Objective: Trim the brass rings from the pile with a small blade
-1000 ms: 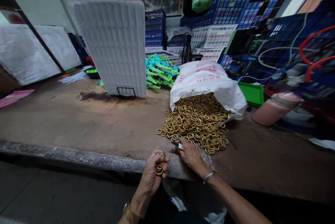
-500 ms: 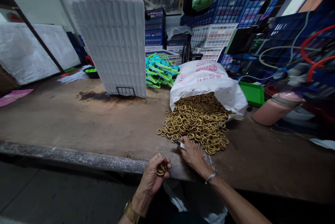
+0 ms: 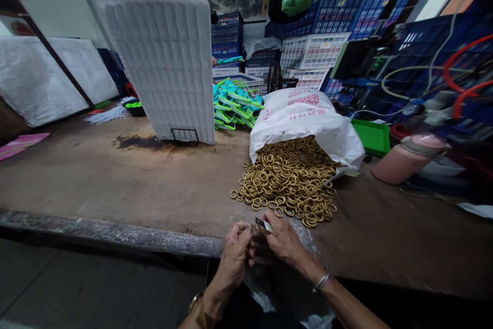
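Observation:
My left hand (image 3: pixel 235 253) is closed at the table's front edge. Gold-coloured rings showed in that palm earlier; now the curled fingers mostly hide them. Close beside it, my right hand (image 3: pixel 285 243) grips a small tool with a dark blade-like tip and a white body (image 3: pixel 264 225). The tool's tip points at the left fingertips, and whether they touch I cannot tell. Just beyond both hands lies a heap of gold-coloured rings (image 3: pixel 287 180), spilling from the mouth of a white woven sack (image 3: pixel 304 111) with red print.
A tall pale ribbed panel (image 3: pixel 165 67) stands on the wooden table (image 3: pixel 96 180). Behind it are green and teal plastic pieces (image 3: pixel 236 100) and stacked crates (image 3: pixel 314 52). A pink bottle (image 3: pixel 410 159) and a green tray (image 3: pixel 372 136) stand right of the sack.
My right hand has drawn back from the rings' edge toward my left hand, which has risen slightly and turned its fingers inward. A teal piece now shows behind the panel.

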Motion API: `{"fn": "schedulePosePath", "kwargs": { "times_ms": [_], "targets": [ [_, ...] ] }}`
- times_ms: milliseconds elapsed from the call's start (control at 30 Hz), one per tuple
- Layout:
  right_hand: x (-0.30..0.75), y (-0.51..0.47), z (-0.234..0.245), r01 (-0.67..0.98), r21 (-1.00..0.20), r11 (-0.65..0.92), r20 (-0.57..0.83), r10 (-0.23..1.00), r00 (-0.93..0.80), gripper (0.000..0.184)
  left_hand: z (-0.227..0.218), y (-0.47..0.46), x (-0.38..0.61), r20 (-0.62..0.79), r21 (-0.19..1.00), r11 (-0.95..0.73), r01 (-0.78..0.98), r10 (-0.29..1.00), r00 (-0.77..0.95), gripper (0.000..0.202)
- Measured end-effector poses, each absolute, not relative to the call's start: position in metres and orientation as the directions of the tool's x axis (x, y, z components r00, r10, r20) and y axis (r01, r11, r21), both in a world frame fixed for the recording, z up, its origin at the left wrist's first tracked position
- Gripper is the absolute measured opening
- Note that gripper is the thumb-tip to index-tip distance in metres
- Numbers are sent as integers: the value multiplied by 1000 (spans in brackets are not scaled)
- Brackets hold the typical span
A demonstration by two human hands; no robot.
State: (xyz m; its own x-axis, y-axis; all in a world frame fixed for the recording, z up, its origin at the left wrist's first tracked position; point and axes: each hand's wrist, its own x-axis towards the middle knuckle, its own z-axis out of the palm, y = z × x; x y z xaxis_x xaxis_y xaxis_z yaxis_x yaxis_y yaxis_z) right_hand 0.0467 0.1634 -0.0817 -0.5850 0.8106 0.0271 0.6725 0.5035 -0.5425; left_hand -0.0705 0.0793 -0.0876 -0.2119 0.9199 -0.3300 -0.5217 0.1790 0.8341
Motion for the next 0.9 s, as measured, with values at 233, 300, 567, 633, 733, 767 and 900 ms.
{"fn": "schedulePosePath", "kwargs": {
  "times_ms": [233,300,567,633,733,767,900],
  "targets": [
    [45,147,-65,534,-699,475,41,772,-634,7,-85,81,-68,-275,921,186,-342,933,-231,38],
    [44,148,-67,501,-760,414,35,796,-605,15,-83,81,-68,-279,927,189,-324,924,-260,37],
    [42,155,-83,427,-897,109,-184,788,-588,31,-82,82,-67,-195,971,139,-194,932,-306,31],
    [43,156,-84,417,-907,65,-204,797,-569,31,-85,83,-67,-234,962,179,-207,930,-283,32],
    [42,159,-82,447,-892,70,-189,839,-509,27,-89,84,-67,-307,935,244,-257,920,-244,35],
    [42,159,-81,456,-886,79,-180,850,-496,27,-89,84,-67,-317,928,251,-275,920,-231,36],
    [40,162,-80,467,-879,102,-156,862,-483,24,-91,86,-68,-349,889,270,-371,923,-163,36]
  ]
}}
